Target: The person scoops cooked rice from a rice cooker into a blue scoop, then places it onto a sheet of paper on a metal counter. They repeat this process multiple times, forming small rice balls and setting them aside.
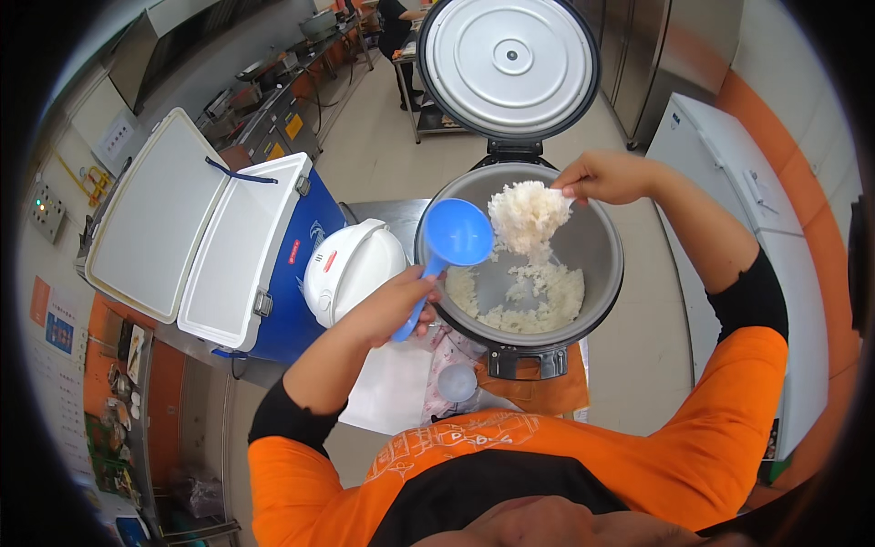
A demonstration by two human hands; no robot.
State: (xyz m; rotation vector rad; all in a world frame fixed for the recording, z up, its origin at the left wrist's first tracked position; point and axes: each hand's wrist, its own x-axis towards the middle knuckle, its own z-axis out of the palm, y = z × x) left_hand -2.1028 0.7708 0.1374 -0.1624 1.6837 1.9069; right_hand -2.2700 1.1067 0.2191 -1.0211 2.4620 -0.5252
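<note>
My left hand (403, 308) grips the handle of a blue plastic scoop (459, 232), its round bowl facing up with no rice visible inside. Held in my right hand (608, 179) is a white utensil, probably a rice paddle (565, 193), mostly hidden under a large clump of cooked rice (526, 213). Both are over a big rice cooker (601, 267), the scoop near its left rim and the rice over the pot's middle. More cooked rice (540, 301) lies on the pot floor, where bare metal shows between patches. The cooker's hinged lid (509, 85) stands raised behind.
Left of the cooker are a smaller white rice cooker (355, 267) with its lid down and a blue cooler box (287, 260), lid raised. A small translucent cup (457, 383) and an orange cloth (547, 390) lie in front. A white chest freezer (724, 205) stands right; another person (393, 34) works behind.
</note>
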